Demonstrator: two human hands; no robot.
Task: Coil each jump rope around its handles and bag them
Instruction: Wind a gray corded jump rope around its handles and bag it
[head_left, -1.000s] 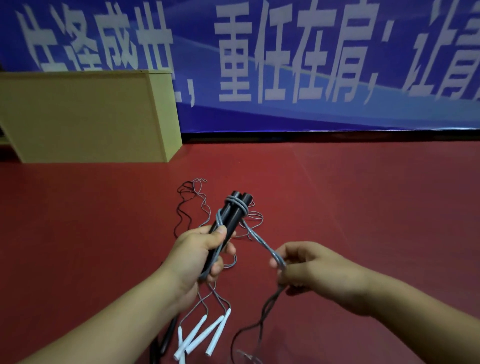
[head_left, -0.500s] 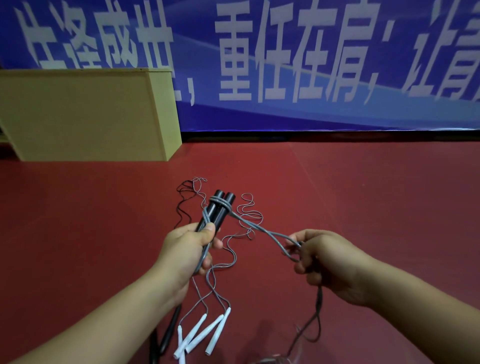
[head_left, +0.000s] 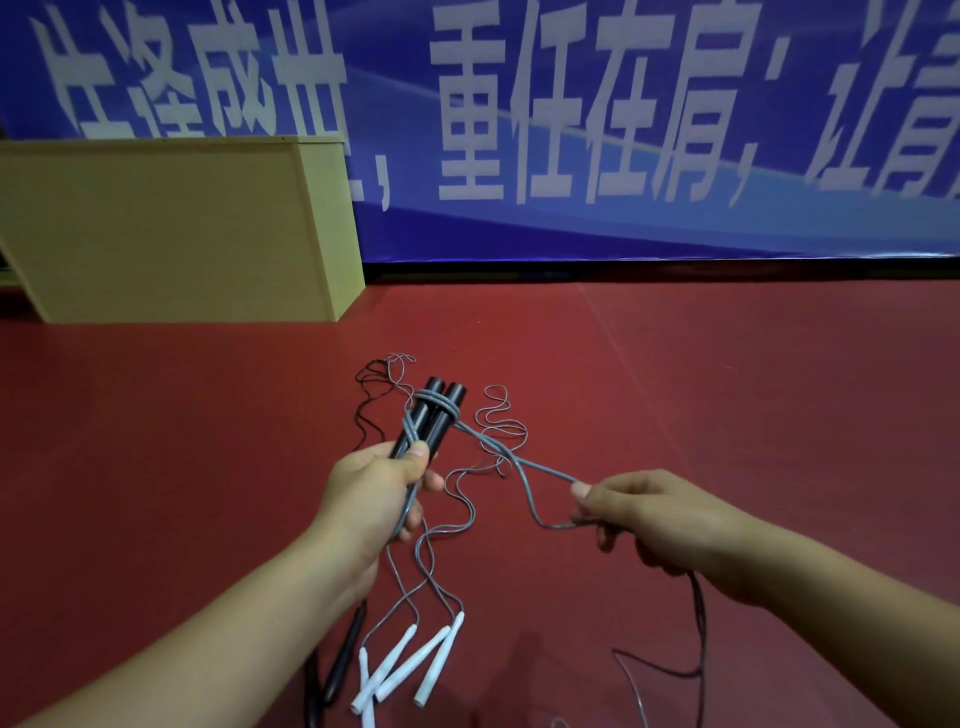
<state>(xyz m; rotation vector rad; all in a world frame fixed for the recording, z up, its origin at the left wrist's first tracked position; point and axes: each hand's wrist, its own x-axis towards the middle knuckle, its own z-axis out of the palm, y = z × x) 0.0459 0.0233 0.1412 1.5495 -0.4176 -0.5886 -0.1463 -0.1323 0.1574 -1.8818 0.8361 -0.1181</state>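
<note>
Grip: left hand (head_left: 378, 491) clasps black handles (head_left: 431, 421); right hand (head_left: 652, 514) pinches grey cord (head_left: 524, 462).
Change: right hand drawn outward, cord tauter.
Meaning: wrap cinching, coiling unfinished.

A dark red floor (head_left: 727, 395) fills the near and middle ground, crossed by faint seams. Along the far wall hangs a blue banner (head_left: 597, 228) with large white characters. At far left stands a pale wooden box (head_left: 156, 234).
</note>
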